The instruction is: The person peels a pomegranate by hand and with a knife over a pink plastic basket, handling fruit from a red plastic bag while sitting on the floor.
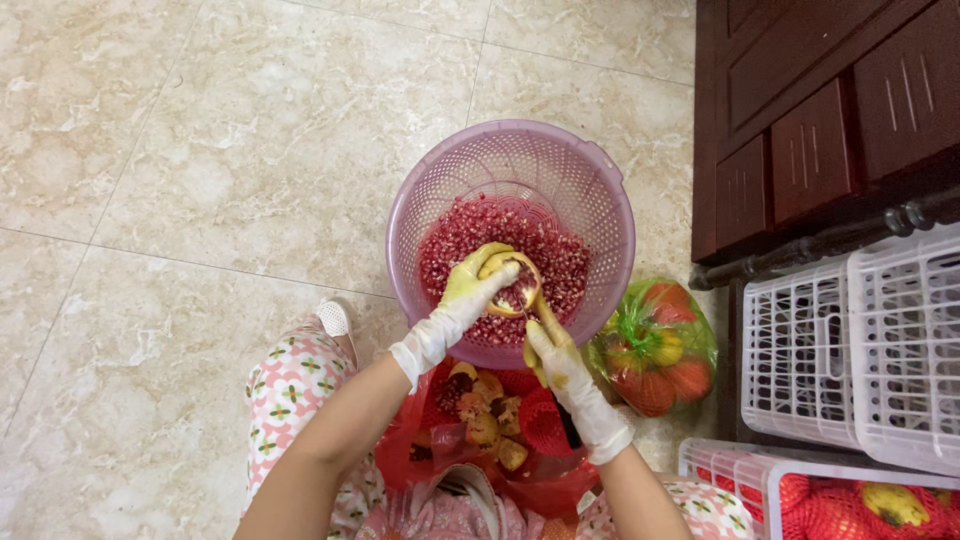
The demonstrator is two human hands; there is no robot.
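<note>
Gloved, two hands (505, 300) hold one pomegranate piece (512, 285) over one basket (420, 190).

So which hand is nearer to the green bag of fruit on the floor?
Right. The right hand is beside the green bag of fruit, by the basket rim. The left hand holds a pomegranate piece over the basket, farther away.

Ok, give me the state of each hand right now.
Left hand: gloved, closed on a cut pomegranate piece over the purple plastic basket.
Right hand: gloved, closed, touching that piece; cannot tell what it holds.
</note>
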